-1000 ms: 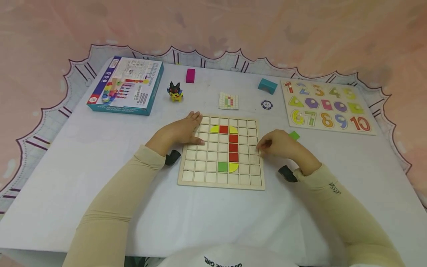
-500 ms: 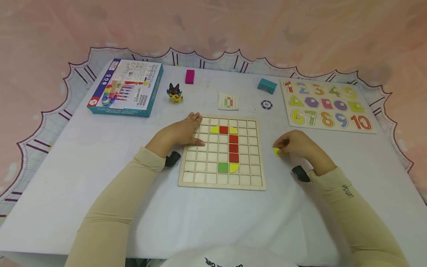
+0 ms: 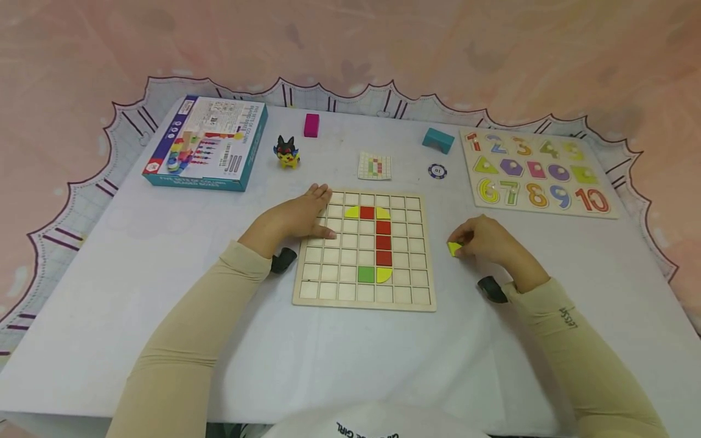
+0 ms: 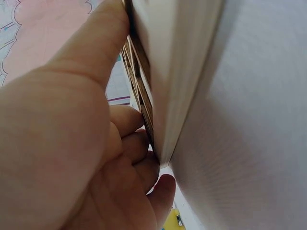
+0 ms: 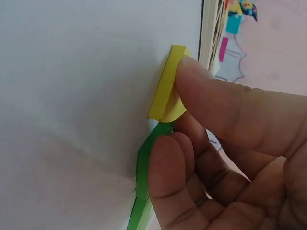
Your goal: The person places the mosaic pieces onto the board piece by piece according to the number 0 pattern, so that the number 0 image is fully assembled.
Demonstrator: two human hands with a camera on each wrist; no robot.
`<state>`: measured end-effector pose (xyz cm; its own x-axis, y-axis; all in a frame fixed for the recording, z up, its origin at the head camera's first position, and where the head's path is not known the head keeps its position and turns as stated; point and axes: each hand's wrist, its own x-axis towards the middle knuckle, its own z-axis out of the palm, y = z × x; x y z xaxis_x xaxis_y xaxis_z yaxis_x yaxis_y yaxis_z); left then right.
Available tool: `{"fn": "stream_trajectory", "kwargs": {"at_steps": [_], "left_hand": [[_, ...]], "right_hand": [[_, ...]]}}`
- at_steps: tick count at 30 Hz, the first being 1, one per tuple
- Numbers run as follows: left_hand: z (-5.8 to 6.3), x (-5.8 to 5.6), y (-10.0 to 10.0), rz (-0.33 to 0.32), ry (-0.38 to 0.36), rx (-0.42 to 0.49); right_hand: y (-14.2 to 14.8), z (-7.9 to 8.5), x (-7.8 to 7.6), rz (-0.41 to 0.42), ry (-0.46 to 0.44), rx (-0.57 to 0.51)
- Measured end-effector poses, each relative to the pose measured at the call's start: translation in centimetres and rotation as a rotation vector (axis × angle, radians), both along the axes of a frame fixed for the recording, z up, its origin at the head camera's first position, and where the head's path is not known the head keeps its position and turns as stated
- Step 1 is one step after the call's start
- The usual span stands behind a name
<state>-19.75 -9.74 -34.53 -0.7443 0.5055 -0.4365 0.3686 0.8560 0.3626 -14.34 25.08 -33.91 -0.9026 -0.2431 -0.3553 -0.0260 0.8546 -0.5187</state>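
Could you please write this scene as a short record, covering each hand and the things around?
Left hand: rests on the grid board's left side
Right hand: pinches a yellow piece, green pieces beside it
Visible filled cells: four red squares, one green square, three rounded yellow pieces
Beyond grid board: card, figurine, chip
Far left: box
Far right: number board

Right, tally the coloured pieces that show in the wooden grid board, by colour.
Red pieces: 4
Yellow pieces: 3
Green pieces: 1
Total: 8
Cells under the left hand on the grid board cannot be checked.
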Motion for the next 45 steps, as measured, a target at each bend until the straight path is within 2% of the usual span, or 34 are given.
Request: {"fn": "stream_trajectory", "kwargs": {"at_steps": [12,24,37,42,45], "left_hand": [[-0.3,-0.1,0.0,-0.004,0.009,-0.005],[-0.3,-0.2,-0.1,-0.011,0.011,-0.007],[-0.1,-0.1,-0.1,-0.009,0.005,-0.004],[0.0,0.0,-0.2,-0.014,0.01,-0.006],[0.0,0.0,-0.2,-0.02,0.014,-0.005]], "right_hand": [[-0.5,0.3,0.4,0.042,0.031,-0.002],[-0.7,0.9,0.2,0.085,0.011,-0.008],[-1.8,0.9,0.0,0.095,0.009,-0.077],[-2.8,0.9,-0.1,0.085,-0.013,-0.146],[-3.6,0.9,-0.2,0.084,-0.056,-0.204]]}}
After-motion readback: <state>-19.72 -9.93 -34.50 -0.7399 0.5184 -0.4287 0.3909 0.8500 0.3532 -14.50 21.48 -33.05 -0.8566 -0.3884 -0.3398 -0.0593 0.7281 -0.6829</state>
